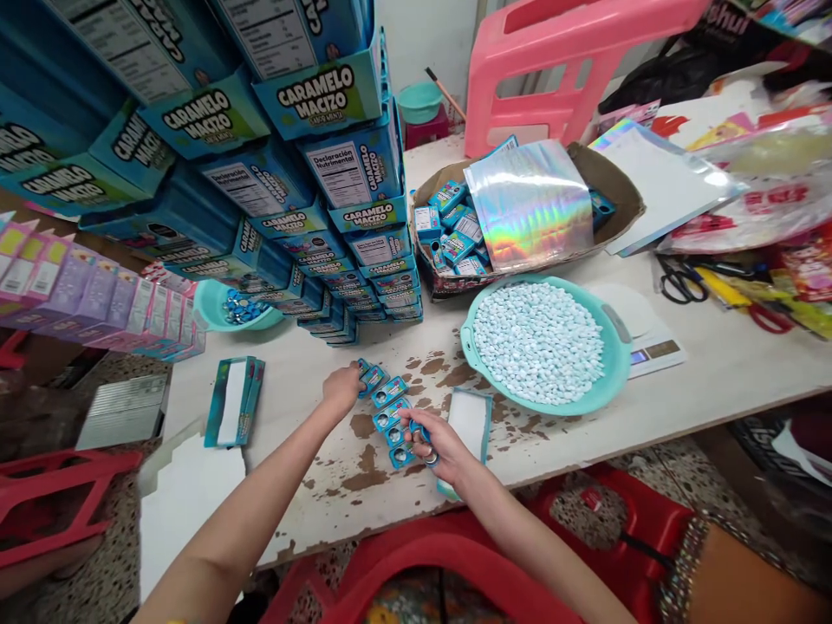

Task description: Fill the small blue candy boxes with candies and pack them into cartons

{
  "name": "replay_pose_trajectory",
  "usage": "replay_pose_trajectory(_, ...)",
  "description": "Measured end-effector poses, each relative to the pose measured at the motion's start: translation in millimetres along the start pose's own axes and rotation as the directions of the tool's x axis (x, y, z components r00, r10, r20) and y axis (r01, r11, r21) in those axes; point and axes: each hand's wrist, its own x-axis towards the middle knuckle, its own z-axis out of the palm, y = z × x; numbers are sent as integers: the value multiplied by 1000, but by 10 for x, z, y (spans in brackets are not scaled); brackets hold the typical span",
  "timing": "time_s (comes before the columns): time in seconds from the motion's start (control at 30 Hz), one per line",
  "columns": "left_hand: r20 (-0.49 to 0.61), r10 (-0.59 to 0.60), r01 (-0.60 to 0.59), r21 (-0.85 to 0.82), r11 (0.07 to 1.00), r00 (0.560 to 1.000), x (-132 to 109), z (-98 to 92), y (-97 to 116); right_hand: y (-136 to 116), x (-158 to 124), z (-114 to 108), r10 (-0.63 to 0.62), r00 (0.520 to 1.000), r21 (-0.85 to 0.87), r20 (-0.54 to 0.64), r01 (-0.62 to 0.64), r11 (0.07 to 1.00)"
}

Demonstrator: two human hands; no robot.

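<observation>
Two bare hands work over a short line of small blue candy boxes (pixel 390 414) on the worn white table (pixel 715 373). Nearest the body, the right hand (pixel 437 444) has its fingers closed around the lower end of the line, pinching one or two of the little boxes; exactly how many it grips cannot be told. The left hand (pixel 341 387) rests at the upper end, fingers curled down onto the topmost box. The row's long axis runs diagonally, from the left hand down toward the right hand, so each hand holds one end and the middle boxes lie between them, closer to the right. Just beside the right hand lies a flat carton blank (pixel 469 422); another flattened carton (pixel 234 400) sits well to the left. Farther out is a teal basin of pale candies (pixel 542 342), then a cardboard box (pixel 617 195) with more small boxes and a holographic pouch (pixel 529 201). Stacked blue cartons (pixel 325 173) rise behind.
</observation>
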Motion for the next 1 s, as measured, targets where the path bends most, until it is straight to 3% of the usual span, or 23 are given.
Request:
replay_pose_trajectory(0.23, -74, 19, -20, -15, 1000, 997, -261, -63, -56, -65, 68, -11, 30, 1000, 2, 9, -30, 1000)
replay_pose_trajectory(0.3, -153, 140, -158, -110, 981, 978, -414, -62, -10, -60, 75, 2, 27, 999, -18, 21, -26, 999)
replay_pose_trajectory(0.37, -197, 329, -367, -207, 907, 924, -586, -19, 81, -33, 80, 28, 11, 999, -48, 37, -10, 999)
replay_pose_trajectory(0.47, -113, 496, -506, -286, 814, 861, -798, 99, 236, 38, 73, 93, -20, 998, -105, 65, 27, 994)
replay_pose_trajectory(0.57, -86, 502, -499, -335, 799, 861, -874, 199, 305, 113, 44, 161, -47, 995, -144, 85, 59, 988)
replay_pose_trajectory(0.63, -107, 437, -446, -346, 826, 893, -837, 211, 271, 143, 18, 182, -58, 995, -153, 84, 70, 986)
replay_pose_trajectory(0.73, -130, 268, -296, -308, 904, 955, -675, 145, 140, 141, -21, 153, -44, 999, -124, 26, 47, 991)
replay_pose_trajectory(0.8, -139, 201, -231, -256, 939, 970, -536, 86, 64, 115, -49, 101, -32, 999, -66, -14, 31, 997)
replay_pose_trajectory(1.0, -36, 189, -191, -103, 976, 981, -251, 91, 167, 20, -147, -61, -3, 1000, 3, 23, 3, 1000)
